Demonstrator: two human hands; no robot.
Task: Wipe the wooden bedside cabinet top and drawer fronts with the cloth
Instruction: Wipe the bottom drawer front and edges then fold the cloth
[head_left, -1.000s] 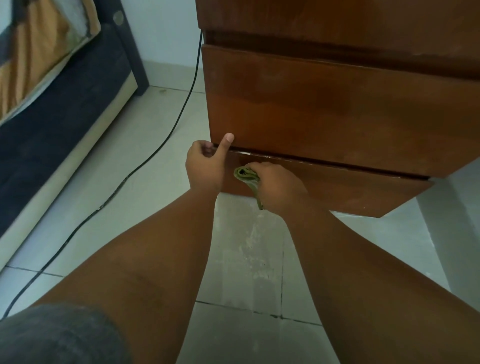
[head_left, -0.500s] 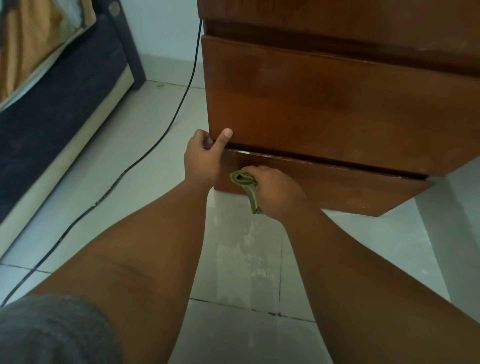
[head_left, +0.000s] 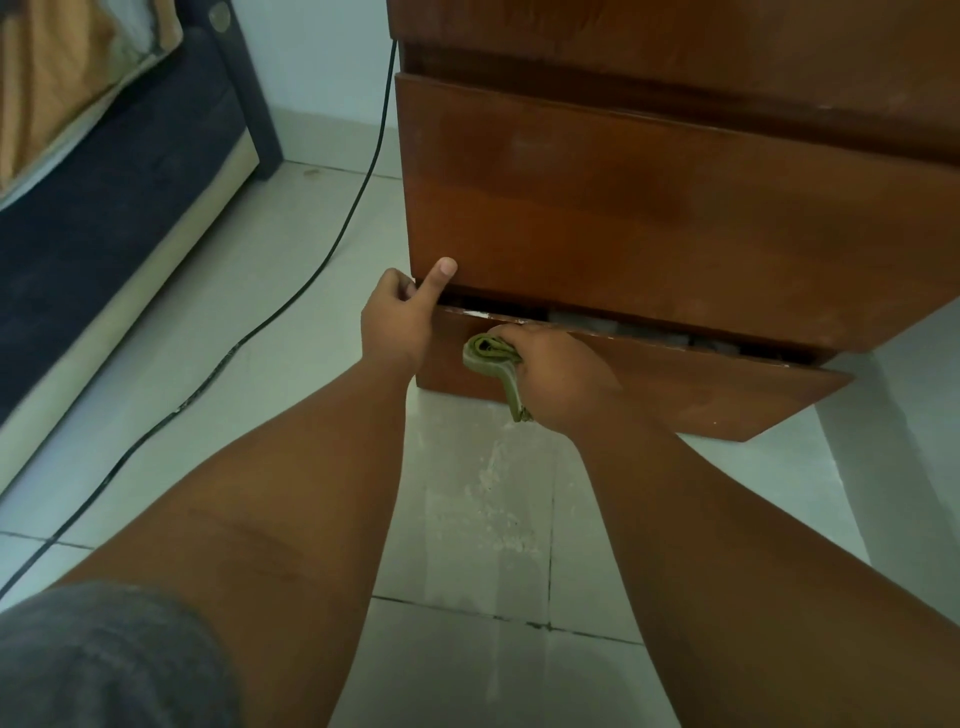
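Observation:
The wooden bedside cabinet (head_left: 675, 208) fills the upper right; its top is out of view. The bottom drawer front (head_left: 701, 384) stands slightly pulled out, with a dark gap and grey contents showing above it. My left hand (head_left: 397, 317) grips the lower left corner of the upper drawer front, thumb pressed flat on the wood. My right hand (head_left: 556, 374) holds a bunched olive-green cloth (head_left: 491, 356) against the upper left of the bottom drawer front, fingers near its top edge.
A black cable (head_left: 332, 249) runs down from behind the cabinet and across the tiled floor (head_left: 483, 519) to the lower left. A bed with a dark mattress (head_left: 104, 208) stands at the left. A white wall edge (head_left: 914, 441) sits right of the cabinet.
The bottom drawer has come out a little, so the gap above it is wider and shows contents. Both hands have stayed at the same places on the drawer fronts.

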